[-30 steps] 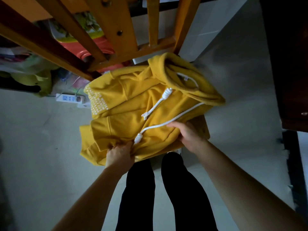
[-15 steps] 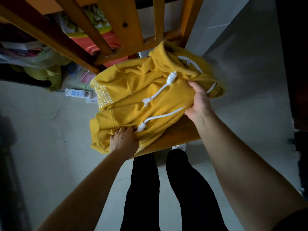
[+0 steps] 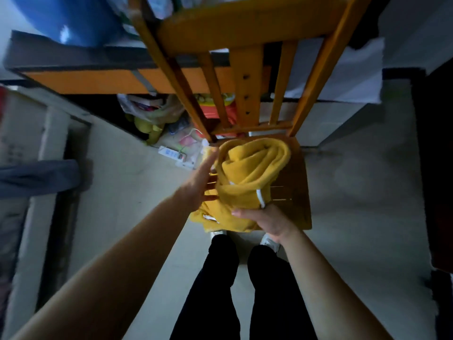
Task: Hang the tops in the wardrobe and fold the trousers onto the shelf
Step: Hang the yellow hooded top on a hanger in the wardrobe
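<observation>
Item 1: yellow hoodie. I am seeing it lying bunched in a rolled heap on the seat of a wooden chair, with a white drawstring showing along its near fold. No print on it is facing the camera.

Item 2: left hand. Its fingers are stretching out straight and released, lying against the heap's left side.

Item 3: right hand. It is grasping the hoodie's near edge, thumb pressing on top, the other fingers tucking under the cloth.

Item 4: white power strip, lying on the floor left of the chair.

Item 5: cardboard box, far left; I am making out marks on it, too blurred to read.
</observation>
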Demonstrator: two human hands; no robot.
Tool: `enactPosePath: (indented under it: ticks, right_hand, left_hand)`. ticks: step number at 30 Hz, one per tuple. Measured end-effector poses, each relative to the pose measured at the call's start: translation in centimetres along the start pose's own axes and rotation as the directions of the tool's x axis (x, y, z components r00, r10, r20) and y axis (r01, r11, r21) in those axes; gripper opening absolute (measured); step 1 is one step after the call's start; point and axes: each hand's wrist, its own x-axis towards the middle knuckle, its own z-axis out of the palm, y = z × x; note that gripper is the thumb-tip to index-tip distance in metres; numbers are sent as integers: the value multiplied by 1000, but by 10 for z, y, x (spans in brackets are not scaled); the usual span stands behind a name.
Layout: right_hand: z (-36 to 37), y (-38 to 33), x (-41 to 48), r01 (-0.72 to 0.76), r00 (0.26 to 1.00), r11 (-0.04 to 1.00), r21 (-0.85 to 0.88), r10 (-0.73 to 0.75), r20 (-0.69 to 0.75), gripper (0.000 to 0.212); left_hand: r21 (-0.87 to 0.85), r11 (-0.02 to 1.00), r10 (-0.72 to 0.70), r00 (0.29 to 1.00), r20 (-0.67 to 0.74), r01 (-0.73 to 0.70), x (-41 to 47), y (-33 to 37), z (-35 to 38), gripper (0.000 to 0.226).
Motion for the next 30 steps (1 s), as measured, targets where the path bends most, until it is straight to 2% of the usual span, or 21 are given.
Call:
enactPosePath:
  ticks: [2, 3, 6, 8, 11, 14, 16, 19, 21, 23, 25, 26, 28, 30]
  right_hand:
    - [28, -17, -18, 56, 994, 993, -102, -46, 98, 40]
    - [40, -23, -23, 92, 987, 986, -141, -71, 144, 42]
    - [75, -40, -36, 188, 964, 964, -189, -144, 224, 55]
    - [100, -51, -47, 228, 952, 961, -157, -187, 241, 48]
    - [140, -69, -68, 201, 961, 974, -101, -176, 212, 43]
    - [182, -89, -88, 182, 967, 972, -148, -150, 208, 45]
    - [209, -98, -99, 209, 964, 935, -288, -147, 223, 66]
    - [256, -105, -120, 304, 935, 816, -491, -158, 317, 118]
    - [290, -103, -139, 404, 910, 651, -643, -217, 353, 138]
    - [326, -96, -162, 488, 871, 454, -746, -316, 378, 146]
    - [365, -83, -186, 580, 803, 308, -754, -374, 465, 136]
    - [387, -76, -198, 623, 761, 212, -753, -388, 520, 122]
    - [433, -56, -215, 705, 647, 25, -709, -432, 628, 80]
    - [482, -34, -233, 756, 575, 3, -655, -481, 661, 45]
  left_hand:
    - [27, 998, 55, 994, -92, -53, -32, 6, -20, 33]
    - [6, 997, 83, 987, -140, -83, -48, 6, -32, 29]
    - [-138, 977, 119, 949, -292, -164, -100, -1, -72, 29]
    - [-229, 946, 123, 909, -398, -229, -135, -9, -99, 30]
    - [-320, 883, 157, 859, -488, -343, -188, -19, -138, 36]
    - [-349, 820, 204, 802, -562, -453, -239, -28, -172, 41]
    - [-343, 770, 250, 750, -613, -538, -274, -32, -187, 45]
    - [-329, 664, 318, 652, -688, -672, -326, -40, -211, 45]
    - [-314, 573, 347, 571, -744, -757, -361, -51, -230, 41]
    - [-285, 484, 362, 486, -796, -827, -398, -68, -249, 39]
    - [-239, 419, 369, 405, -836, -876, -441, -89, -270, 39]
    - [-214, 390, 373, 366, -852, -896, -464, -102, -282, 36]
    - [-188, 331, 382, 313, -869, -925, -508, -133, -305, 30]
    - [-161, 307, 365, 272, -890, -938, -546, -173, -329, 27]
